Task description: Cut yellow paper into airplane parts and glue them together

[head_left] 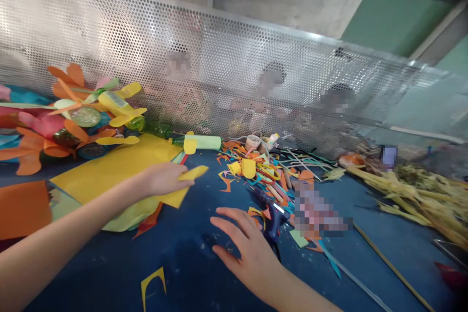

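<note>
My left hand (164, 178) is closed on a small yellow paper piece (195, 173), whose rounded end sticks out past the fingers. Under that hand lie large yellow paper sheets (120, 161), with pale green and orange sheets beneath them. My right hand (246, 239) hovers over the blue table (193, 263) with its fingers apart and holds nothing. A dark blue glue gun (276, 217) lies just beyond it. Nearer to me is a curved yellow paper offcut (151, 282).
Paper flowers with plastic bottle parts (87, 117) are heaped at the left. Colourful paper scraps (248, 168) cover the table's middle, near a green paper-wrapped bottle (204, 142). Dry husks (413, 190) and a thin stick (391, 263) lie right. A perforated metal panel (226, 63) stands behind.
</note>
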Available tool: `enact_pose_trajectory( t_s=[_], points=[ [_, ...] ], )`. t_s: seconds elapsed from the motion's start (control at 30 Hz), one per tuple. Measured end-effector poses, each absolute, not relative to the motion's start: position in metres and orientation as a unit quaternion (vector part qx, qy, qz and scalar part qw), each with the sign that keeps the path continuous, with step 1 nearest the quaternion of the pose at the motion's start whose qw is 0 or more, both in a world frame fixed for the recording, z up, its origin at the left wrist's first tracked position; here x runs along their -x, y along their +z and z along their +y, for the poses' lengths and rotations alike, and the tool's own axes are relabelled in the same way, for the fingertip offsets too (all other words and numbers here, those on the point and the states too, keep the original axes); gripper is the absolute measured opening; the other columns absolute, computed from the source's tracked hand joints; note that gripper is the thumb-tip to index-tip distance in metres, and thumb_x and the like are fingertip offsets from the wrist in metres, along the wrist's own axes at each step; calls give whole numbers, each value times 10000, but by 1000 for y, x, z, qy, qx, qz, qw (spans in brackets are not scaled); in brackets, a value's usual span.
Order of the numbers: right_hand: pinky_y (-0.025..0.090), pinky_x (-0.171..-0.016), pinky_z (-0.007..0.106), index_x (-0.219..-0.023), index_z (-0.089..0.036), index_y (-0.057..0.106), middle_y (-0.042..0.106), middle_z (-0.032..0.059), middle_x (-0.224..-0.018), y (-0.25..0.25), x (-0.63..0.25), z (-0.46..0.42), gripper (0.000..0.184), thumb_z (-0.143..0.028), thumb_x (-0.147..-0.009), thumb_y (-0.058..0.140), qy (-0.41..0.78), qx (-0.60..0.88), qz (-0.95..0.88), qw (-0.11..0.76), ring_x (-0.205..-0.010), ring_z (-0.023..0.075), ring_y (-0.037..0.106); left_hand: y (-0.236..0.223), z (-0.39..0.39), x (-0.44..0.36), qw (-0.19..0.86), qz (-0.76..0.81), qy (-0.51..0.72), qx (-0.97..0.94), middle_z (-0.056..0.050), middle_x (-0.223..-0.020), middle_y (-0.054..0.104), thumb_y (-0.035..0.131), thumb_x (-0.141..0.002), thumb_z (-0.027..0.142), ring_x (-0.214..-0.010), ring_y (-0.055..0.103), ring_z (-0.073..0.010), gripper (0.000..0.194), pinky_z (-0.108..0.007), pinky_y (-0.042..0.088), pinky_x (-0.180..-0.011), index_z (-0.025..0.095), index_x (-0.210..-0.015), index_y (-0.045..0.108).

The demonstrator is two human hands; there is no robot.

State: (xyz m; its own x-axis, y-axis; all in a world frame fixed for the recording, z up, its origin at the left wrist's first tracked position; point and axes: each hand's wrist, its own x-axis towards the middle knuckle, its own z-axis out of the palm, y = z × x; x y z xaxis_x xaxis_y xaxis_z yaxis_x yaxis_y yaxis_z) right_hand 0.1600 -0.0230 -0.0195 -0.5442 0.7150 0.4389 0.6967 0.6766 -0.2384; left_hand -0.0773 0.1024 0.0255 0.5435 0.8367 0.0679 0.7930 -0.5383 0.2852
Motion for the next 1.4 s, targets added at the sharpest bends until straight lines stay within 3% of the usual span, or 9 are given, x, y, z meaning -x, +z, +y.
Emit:
enact_pose_trajectory(
  t_s=[0.07,0.2,0.33,0.53,0.67,0.77,0.93,1.2,1.4],
  points=[
    [364,-989,413,-1250,-279,440,441,71,-1294,-20,-162,-26,424,-211,-841,530,-42,357,-897,258,-1201,206,388,24,76,53,117,436,68,-890,-126,-876,651,381,-832,527,-802,605,-285,448,-379,443,-696,147,-897,608],
    [352,-991,406,-1246,-337,443,472,49,-1262,-25,-164,-26,460,-108,-850,487,-113,299,-915,245,-1188,186,404,3,42,13,143,354,44,-923,-91,-824,643,503,-798,291,-762,602,-224,169,-308,455,-689,146,-837,581],
    [388,-952,349,-1025,-218,579,565,62,-1128,-27,-167,-18,207,-130,-862,485,-138,299,-901,281,-1112,179,463,-15,44,3,174,337,101,-920,-90,-912,632,432,-821,183,-863,588,-214,155,-313,440,-772,150,-900,561],
    [455,-766,344,-861,-160,566,631,59,-901,-16,-182,-7,103,-95,-792,525,-108,380,-908,142,-849,200,568,7,53,22,235,367,113,-893,-64,-848,629,287,-896,478,-796,585,-203,415,-314,433,-729,178,-931,571],
    [421,-648,282,-827,-177,539,615,28,-805,-8,-192,-4,111,-81,-778,515,-34,483,-872,78,-762,176,576,8,45,30,230,364,78,-899,-54,-872,599,435,-767,627,-799,568,-221,515,-324,435,-713,192,-1030,518],
    [391,-621,256,-843,-190,524,613,17,-813,-7,-194,-2,129,-82,-788,480,8,508,-859,64,-750,159,581,-2,42,32,160,350,69,-920,-73,-990,568,589,-695,537,-921,530,-260,512,-355,423,-783,201,-1067,486],
    [383,-592,246,-842,-195,525,624,14,-800,-7,-192,-3,113,-104,-777,508,21,508,-860,32,-751,164,594,-3,52,41,123,288,10,-950,-55,-911,570,485,-772,167,-870,543,-213,150,-299,413,-760,196,-911,532],
    [447,-617,272,-759,-189,593,647,33,-757,-15,-188,-3,146,-253,-858,506,-23,489,-870,57,-727,178,623,4,80,65,277,250,14,-928,-13,-778,632,517,-799,291,-727,561,-152,150,-220,386,-662,185,-797,623],
    [458,-626,297,-960,-197,494,653,33,-861,-36,-187,5,140,-287,-854,509,4,581,-799,154,-768,202,627,-5,96,69,352,301,-1,-886,-9,-711,630,489,-796,325,-620,552,-136,204,-207,368,-562,165,-772,613]
  ],
)
